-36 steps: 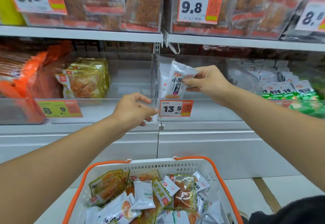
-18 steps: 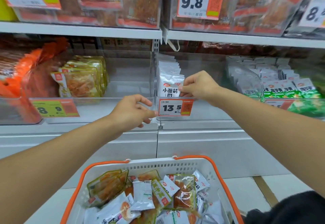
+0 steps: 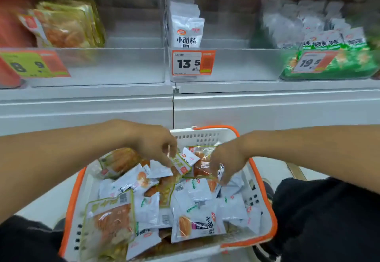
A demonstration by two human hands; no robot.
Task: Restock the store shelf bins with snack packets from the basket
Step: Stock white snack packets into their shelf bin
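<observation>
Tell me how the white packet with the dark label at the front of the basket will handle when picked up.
The white packet is probably light and floppy: it looks flat and creased. Its glossy film may be slippery. It lies loose on the pile in the basket, so it should lift free.

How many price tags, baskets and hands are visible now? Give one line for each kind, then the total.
Price tags: 3 (8.9 tag, 13.5 tag, 19.5 tag)
Baskets: 1 (basket)
Hands: 2 (left hand, right hand)
Total: 6

Bare forearms, seemingly black trousers [image 3: 320,216]
</observation>
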